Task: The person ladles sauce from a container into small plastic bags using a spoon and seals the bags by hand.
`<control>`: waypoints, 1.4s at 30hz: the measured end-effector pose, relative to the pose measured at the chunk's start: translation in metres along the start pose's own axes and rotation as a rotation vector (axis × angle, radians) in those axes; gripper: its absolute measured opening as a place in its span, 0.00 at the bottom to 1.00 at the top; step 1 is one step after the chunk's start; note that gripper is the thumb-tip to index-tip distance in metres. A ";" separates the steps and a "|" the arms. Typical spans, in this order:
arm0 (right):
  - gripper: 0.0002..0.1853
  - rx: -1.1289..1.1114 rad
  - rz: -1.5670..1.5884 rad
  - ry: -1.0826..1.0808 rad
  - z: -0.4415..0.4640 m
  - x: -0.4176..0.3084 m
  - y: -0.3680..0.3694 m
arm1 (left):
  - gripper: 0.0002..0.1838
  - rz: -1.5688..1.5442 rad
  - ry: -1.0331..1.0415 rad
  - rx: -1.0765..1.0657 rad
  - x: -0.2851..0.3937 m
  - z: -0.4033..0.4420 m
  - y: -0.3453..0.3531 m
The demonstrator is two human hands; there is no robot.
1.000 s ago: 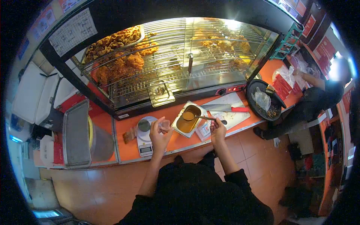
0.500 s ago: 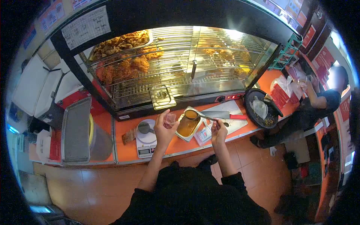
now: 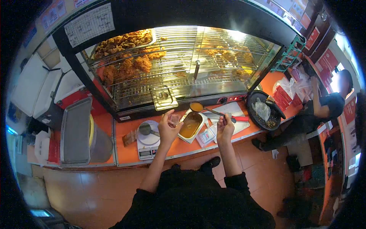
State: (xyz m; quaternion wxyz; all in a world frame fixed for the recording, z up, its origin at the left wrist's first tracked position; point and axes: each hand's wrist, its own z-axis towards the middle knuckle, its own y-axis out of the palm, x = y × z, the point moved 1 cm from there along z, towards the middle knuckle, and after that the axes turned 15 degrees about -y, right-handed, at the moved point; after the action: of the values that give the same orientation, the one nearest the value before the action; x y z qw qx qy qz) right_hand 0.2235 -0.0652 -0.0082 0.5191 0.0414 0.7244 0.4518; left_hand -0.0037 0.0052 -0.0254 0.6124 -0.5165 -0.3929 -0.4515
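Observation:
My left hand (image 3: pixel 167 128) is closed around a small clear plastic cup (image 3: pixel 174 120), held just left of a metal pan (image 3: pixel 187 138) of brown sauce (image 3: pixel 190 125). In my right hand (image 3: pixel 225 128) is the handle of a ladle (image 3: pixel 196 107). Its bowl, filled with sauce, hangs above the pan's far rim. Below the ladle handle, a white packet with blue and red print (image 3: pixel 206 137) lies on the counter, close to the pan. A knife with a red handle (image 3: pixel 241 119) rests on a white cutting board (image 3: pixel 238 128), beyond my right hand.
A digital scale (image 3: pixel 145 154) carries a dark scoop (image 3: pixel 145 129). Behind the counter's front strip stands a heated display case (image 3: pixel 183 103) with fried chicken (image 3: pixel 142 63). A black stone mortar (image 3: pixel 253 114) sits at right, near another person (image 3: pixel 329 107). A grey tray (image 3: pixel 76 133) leans at left.
The ladle's bowl has risen away from the pan toward its far edge, now full of sauce. My left hand with the cup stays nearly in place. The other person's arm has shifted.

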 end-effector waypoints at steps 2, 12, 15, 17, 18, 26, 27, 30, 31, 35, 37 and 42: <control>0.12 0.026 -0.004 0.028 0.002 0.015 -0.017 | 0.33 -0.002 -0.025 -0.008 -0.001 -0.001 0.001; 0.10 0.093 0.006 0.065 0.009 0.023 -0.022 | 0.32 -0.010 -0.015 -0.021 -0.011 0.004 0.004; 0.10 -0.036 0.042 -0.022 0.003 0.001 -0.001 | 0.31 0.023 -0.013 -0.014 -0.010 0.006 0.005; 0.11 -0.016 0.046 -0.015 0.002 0.002 -0.002 | 0.31 0.022 -0.031 -0.015 -0.009 0.006 0.006; 0.11 0.001 0.054 -0.009 0.002 0.004 -0.003 | 0.31 0.021 -0.046 -0.014 -0.007 0.006 0.006; 0.10 0.145 -0.087 0.091 -0.006 0.030 -0.033 | 0.33 -0.004 -0.049 -0.031 -0.006 0.007 0.008; 0.11 0.153 -0.108 0.079 -0.006 0.027 -0.029 | 0.33 0.007 -0.020 -0.024 -0.007 0.008 0.009; 0.12 0.098 -0.093 0.038 -0.001 0.021 -0.024 | 0.33 -0.019 -0.057 -0.078 -0.010 0.011 0.014; 0.12 0.066 -0.066 0.023 0.000 0.015 -0.018 | 0.33 -0.021 -0.054 -0.082 -0.009 0.012 0.017; 0.11 0.057 -0.027 -0.046 0.000 -0.010 0.014 | 0.34 -0.040 -0.042 -0.148 -0.007 0.016 0.036; 0.11 -0.012 -0.046 -0.116 0.003 -0.013 0.014 | 0.35 -0.121 -0.055 -0.233 -0.008 0.017 0.049; 0.11 0.013 -0.064 -0.125 -0.002 -0.023 0.024 | 0.32 -0.140 -0.143 -0.360 0.003 0.014 0.062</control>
State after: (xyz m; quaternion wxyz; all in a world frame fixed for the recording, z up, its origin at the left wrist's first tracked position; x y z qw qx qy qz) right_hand 0.2233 -0.0646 0.0252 0.5772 0.0501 0.6943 0.4268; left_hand 0.0563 0.0218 -0.0374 0.4479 -0.6198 -0.3835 -0.5179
